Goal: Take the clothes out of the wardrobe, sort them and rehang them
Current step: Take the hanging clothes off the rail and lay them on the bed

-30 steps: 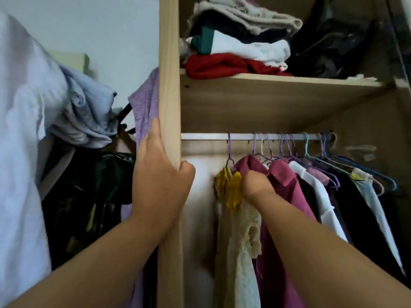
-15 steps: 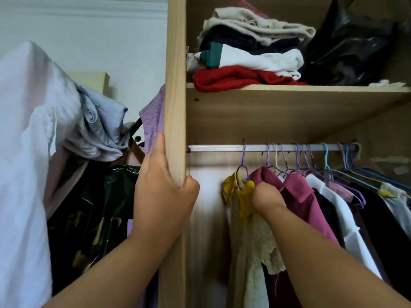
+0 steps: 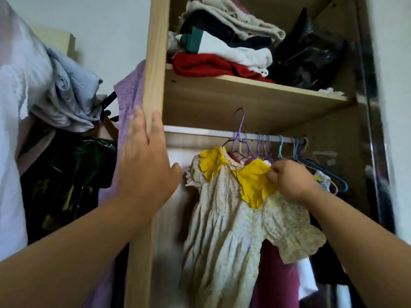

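A small pale floral dress [image 3: 231, 223] with a yellow ruffled collar hangs on a purple hanger [image 3: 239, 134] whose hook is lifted above the metal rail [image 3: 200, 131]. My right hand [image 3: 291, 181] is shut on the dress at its right shoulder and holds it out in front of the other clothes. My left hand [image 3: 144, 161] lies flat against the wardrobe's wooden side panel [image 3: 153, 63], fingers spread. More garments on purple and blue hangers [image 3: 320, 165] crowd the rail to the right; a maroon garment [image 3: 275, 285] shows behind the dress.
Folded clothes [image 3: 222, 47] and a black plastic bag [image 3: 311, 58] sit on the shelf above the rail. Left of the wardrobe, a white garment [image 3: 11, 152], a light blue one [image 3: 71, 96], a purple one [image 3: 131, 96] and a dark green one [image 3: 66, 181] hang bunched.
My right hand has lifted the floral dress and its hanger off the rail and pulled it outward, so the dress now spreads open. My left hand has loosened on the panel.
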`<action>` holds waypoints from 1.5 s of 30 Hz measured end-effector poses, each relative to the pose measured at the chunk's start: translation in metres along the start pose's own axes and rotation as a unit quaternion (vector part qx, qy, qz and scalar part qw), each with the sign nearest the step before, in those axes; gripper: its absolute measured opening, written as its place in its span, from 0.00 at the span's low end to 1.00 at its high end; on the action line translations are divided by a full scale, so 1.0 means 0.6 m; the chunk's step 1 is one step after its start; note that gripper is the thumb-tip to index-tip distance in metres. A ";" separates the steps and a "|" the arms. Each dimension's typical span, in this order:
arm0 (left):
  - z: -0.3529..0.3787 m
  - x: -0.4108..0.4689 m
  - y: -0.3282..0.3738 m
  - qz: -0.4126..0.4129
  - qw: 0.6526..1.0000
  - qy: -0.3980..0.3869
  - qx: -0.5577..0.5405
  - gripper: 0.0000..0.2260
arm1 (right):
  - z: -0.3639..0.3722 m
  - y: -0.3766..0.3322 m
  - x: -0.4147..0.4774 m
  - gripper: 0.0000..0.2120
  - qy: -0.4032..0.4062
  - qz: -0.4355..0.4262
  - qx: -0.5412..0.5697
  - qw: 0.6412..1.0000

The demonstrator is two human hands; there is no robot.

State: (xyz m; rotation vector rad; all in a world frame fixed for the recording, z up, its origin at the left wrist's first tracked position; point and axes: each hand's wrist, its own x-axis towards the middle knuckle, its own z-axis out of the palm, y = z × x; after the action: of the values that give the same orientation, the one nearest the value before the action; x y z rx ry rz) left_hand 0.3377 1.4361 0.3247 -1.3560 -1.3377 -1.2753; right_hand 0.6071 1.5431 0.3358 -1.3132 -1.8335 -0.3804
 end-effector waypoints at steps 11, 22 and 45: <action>0.132 -0.116 0.177 0.074 0.918 -0.325 -0.216 0.39 | -0.138 0.074 -0.300 0.10 -0.048 0.039 -0.059 0.996; 0.166 -0.345 0.219 0.165 0.721 -0.475 -0.478 0.10 | -0.198 -0.029 -0.658 0.07 -0.050 0.296 -0.214 0.930; -0.454 -0.872 0.237 0.562 0.294 -0.519 -0.574 0.11 | -0.109 -0.746 -1.418 0.06 0.071 0.835 -0.225 0.498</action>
State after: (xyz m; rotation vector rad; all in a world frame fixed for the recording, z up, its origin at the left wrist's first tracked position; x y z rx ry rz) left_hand 0.4906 1.0734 -0.1372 -3.4039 0.7967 0.2040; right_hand 0.3327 0.7755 -0.1782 -2.5681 0.3675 0.1873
